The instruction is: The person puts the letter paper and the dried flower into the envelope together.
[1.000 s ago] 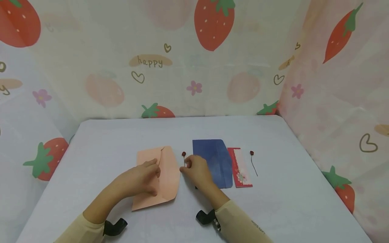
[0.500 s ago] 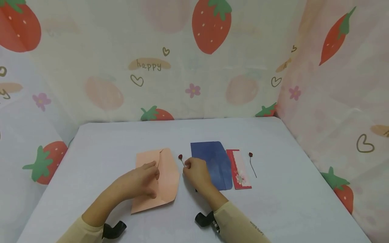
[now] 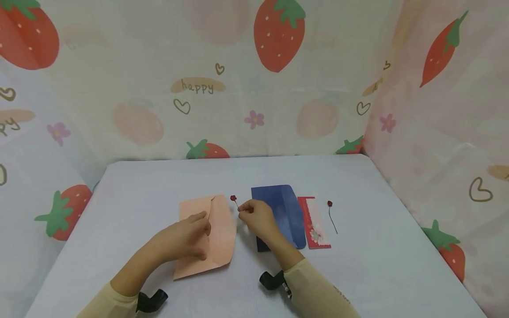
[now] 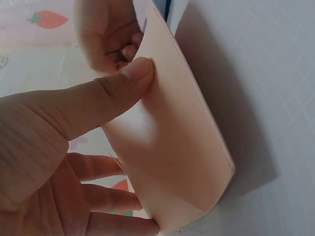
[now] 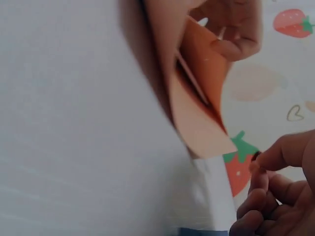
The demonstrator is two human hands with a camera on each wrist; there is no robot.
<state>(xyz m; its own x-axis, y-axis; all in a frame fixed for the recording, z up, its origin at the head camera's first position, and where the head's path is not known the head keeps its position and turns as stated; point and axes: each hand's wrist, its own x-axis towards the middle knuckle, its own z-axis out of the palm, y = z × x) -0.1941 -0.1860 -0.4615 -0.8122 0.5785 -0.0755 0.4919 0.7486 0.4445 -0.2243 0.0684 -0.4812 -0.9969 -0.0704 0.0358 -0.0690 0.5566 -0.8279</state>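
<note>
My left hand (image 3: 184, 236) grips a peach envelope (image 3: 223, 234). In the left wrist view, its thumb presses one face of the envelope (image 4: 172, 142) and the other fingers lie at the far side. The right wrist view shows the envelope (image 5: 202, 123) with its mouth parted and a pale edge inside. Beside its flap, my right hand (image 3: 260, 221) pinches the thin stem of a small dried red rose (image 3: 233, 198), whose head points up and left. In the right wrist view, fingertips hide most of the rose.
Partly under my right forearm lies a navy envelope (image 3: 274, 198). Right of it are a red and pink card (image 3: 316, 229) with a flower decoration and a second dried rose (image 3: 330, 204). A strawberry-print curtain (image 3: 238, 88) borders the white table (image 3: 377, 265).
The right hand has shifted slightly up the table with the pinched rose, whose head has tipped leftward toward the peach envelope. My left hand keeps its hold in the same place.
</note>
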